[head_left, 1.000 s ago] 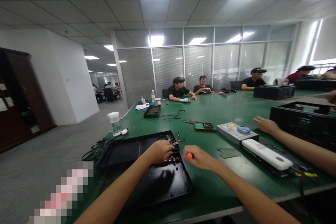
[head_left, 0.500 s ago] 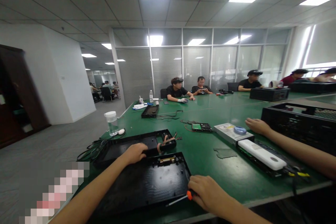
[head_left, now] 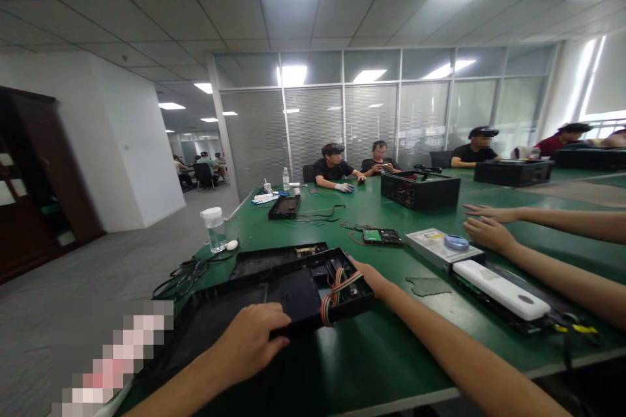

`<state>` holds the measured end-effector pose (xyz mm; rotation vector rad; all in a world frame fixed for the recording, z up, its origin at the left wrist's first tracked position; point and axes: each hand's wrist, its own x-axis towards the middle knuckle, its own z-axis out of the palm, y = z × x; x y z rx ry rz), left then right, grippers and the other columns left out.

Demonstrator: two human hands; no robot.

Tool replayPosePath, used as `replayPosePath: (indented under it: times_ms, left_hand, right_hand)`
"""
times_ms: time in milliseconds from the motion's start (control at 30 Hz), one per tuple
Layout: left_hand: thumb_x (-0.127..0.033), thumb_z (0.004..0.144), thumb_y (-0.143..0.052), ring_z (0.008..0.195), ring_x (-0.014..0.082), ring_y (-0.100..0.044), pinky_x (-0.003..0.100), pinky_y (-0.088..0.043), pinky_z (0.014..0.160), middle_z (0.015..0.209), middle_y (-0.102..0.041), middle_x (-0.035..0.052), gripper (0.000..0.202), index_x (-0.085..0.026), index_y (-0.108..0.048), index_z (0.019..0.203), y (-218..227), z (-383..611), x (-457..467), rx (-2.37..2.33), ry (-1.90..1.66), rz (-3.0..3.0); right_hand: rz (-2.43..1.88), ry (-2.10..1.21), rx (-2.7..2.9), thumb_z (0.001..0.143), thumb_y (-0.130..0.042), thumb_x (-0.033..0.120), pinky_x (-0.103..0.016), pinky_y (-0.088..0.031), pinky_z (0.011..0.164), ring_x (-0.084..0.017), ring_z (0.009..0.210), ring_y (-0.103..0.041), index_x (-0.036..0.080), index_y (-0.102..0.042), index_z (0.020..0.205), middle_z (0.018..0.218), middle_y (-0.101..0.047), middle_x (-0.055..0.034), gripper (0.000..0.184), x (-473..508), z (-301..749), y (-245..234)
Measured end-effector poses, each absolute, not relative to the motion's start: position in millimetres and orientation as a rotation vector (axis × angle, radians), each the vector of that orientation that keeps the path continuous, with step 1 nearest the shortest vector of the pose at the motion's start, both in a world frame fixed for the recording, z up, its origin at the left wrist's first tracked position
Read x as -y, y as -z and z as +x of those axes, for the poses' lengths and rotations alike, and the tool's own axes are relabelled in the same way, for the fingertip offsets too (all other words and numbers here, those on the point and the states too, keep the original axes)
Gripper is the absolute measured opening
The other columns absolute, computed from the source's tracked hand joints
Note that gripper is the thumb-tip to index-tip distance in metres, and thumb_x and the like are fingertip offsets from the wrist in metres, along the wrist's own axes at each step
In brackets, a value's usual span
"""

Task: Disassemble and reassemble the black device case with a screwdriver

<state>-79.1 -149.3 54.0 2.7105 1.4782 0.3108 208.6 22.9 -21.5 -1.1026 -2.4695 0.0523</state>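
Black casing [head_left: 286, 296], left grip [head_left: 252, 339] on edge

The left forearm [head_left: 183, 383] and right forearm [head_left: 454, 346] are slim, bare and gently tapering.

Free: near-centre table [head_left: 332, 371], near side of tray [head_left: 286, 293]; also far-centre gap between board [head_left: 380, 236] and case [head_left: 421, 191]. Blocked: right by drive [head_left: 435, 247], white unit [head_left: 499, 288], co-worker's arms [head_left: 562, 273]; left by jar [head_left: 214, 231], cables [head_left: 183, 278]; beyond tray by second tray [head_left: 271, 259].
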Motion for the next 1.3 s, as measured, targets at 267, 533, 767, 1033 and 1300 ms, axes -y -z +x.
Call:
replayPosePath:
  times_ms: [267, 533, 767, 1033, 1300]
  left_hand:
    - [-0.025, 0.071, -0.060, 0.080, 0.0187, -0.056, 0.026, -0.038, 0.069, 0.085, -0.061, 0.0002, 0.007, -0.024, -0.061, 0.078, -10.0, -78.9, 153.5, -1.481, -0.046, 2.677]
    - [-0.048, 0.081, -0.045, 0.076, 0.0175, -0.058, 0.024, -0.042, 0.069, 0.085, -0.064, 0.0041, 0.037, -0.018, -0.064, 0.092, -38.1, -95.2, 62.3, -1.381, -0.005, 2.640]
    - [-0.032, 0.078, -0.053, 0.100, 0.0237, -0.053, 0.033, -0.039, 0.087, 0.110, -0.057, 0.0101, 0.044, -0.019, -0.047, 0.120, 0.7, -88.8, -13.2, -1.581, -0.142, 2.772]
    - [-0.019, 0.072, -0.059, 0.098, 0.0227, -0.053, 0.031, -0.041, 0.084, 0.114, -0.052, 0.0092, 0.054, -0.022, -0.041, 0.123, 0.5, -88.0, -3.1, -1.453, -0.122, 2.973]
    - [-0.016, 0.083, -0.047, 0.097, 0.0187, -0.047, 0.031, -0.040, 0.082, 0.105, -0.050, 0.0073, 0.014, -0.018, -0.060, 0.089, 22.0, -78.2, -5.7, -1.010, -0.336, 3.366]
  right_hand:
    - [-1.589, 0.120, 2.220, 0.081, -0.043, 0.017, -0.028, -0.041, 0.078, -0.019, 0.092, -0.056, 0.014, -0.060, 0.097, 0.114, -0.054, -0.0104, 0.024, -66.8, 293.9, 32.7]
    - [-1.194, -0.492, 2.225, 0.086, -0.034, 0.041, -0.024, -0.041, 0.056, -0.013, 0.053, -0.054, 0.013, -0.061, 0.100, 0.068, -0.062, -0.0027, 0.041, -47.9, 230.9, 38.1]
    - [-1.251, -0.200, 2.483, 0.076, -0.048, 0.022, -0.023, -0.037, 0.066, -0.016, 0.076, -0.057, 0.021, -0.063, 0.095, 0.084, -0.065, -0.0034, 0.025, -32.3, 216.6, 31.7]
    - [-1.470, -0.115, 2.474, 0.073, -0.050, 0.024, -0.022, -0.033, 0.057, -0.016, 0.069, -0.058, 0.019, -0.064, 0.078, 0.077, -0.066, -0.0055, 0.016, -35.5, 220.1, 33.5]
    - [-1.233, -0.510, 2.300, 0.084, -0.039, 0.042, -0.019, -0.034, 0.052, -0.011, 0.053, -0.053, 0.014, -0.061, 0.071, 0.061, -0.063, -0.0017, 0.038, -38.2, 204.2, 44.1]
